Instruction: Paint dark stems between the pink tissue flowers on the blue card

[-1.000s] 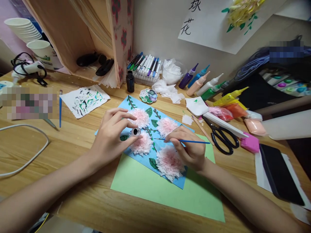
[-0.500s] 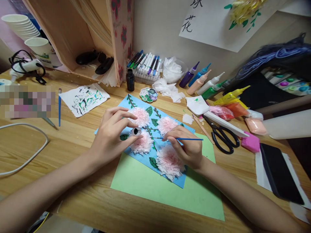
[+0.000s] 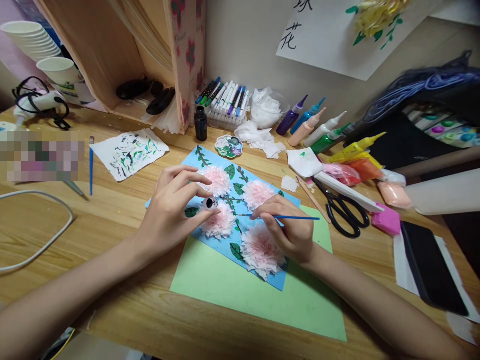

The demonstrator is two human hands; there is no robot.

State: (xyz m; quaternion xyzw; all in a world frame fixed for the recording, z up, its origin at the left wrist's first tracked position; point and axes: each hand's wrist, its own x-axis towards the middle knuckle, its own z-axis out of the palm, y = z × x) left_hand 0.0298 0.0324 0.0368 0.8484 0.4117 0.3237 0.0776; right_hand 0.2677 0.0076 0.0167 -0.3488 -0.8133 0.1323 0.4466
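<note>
Pinching a thin blue paintbrush [image 3: 292,217] between thumb and forefinger, the right hand [image 3: 290,230] rests on the blue card [image 3: 210,160], its fingers clenched around the handle near the bristle end. The brush lies almost level; its tip points toward the left hand and sits just past the right fingertips, over a painted stem, while the handle's tail sticks out beyond the knuckles toward the black scissors [image 3: 343,212].

The left hand [image 3: 174,215] grips a small dark bottle cap [image 3: 210,203] — thumb below, forefinger above — with its round silvery-rimmed mouth facing the brush tip. The other left fingers are spread loosely over the card.

The card is light blue, set at a slant on a pale green sheet [image 3: 240,290], and painted with green leaves and dark stems. Four pink tissue-paper flowers are stuck to it: one [image 3: 217,181] just beyond the left fingertips, one [image 3: 219,225] under the cap, one [image 3: 257,194] just beyond the right fingers, and the largest [image 3: 262,252] partly under the right palm.

Farther out from the fingers I count one small black bottle [image 3: 201,124], one flower-shaped palette [image 3: 229,147], one paint-smeared white paper [image 3: 129,154] and a second blue brush [image 3: 90,165] beyond the left wrist. Five squeeze bottles [image 3: 307,127] — purple, blue, peach, white, green — lie in a row beyond the right hand.
</note>
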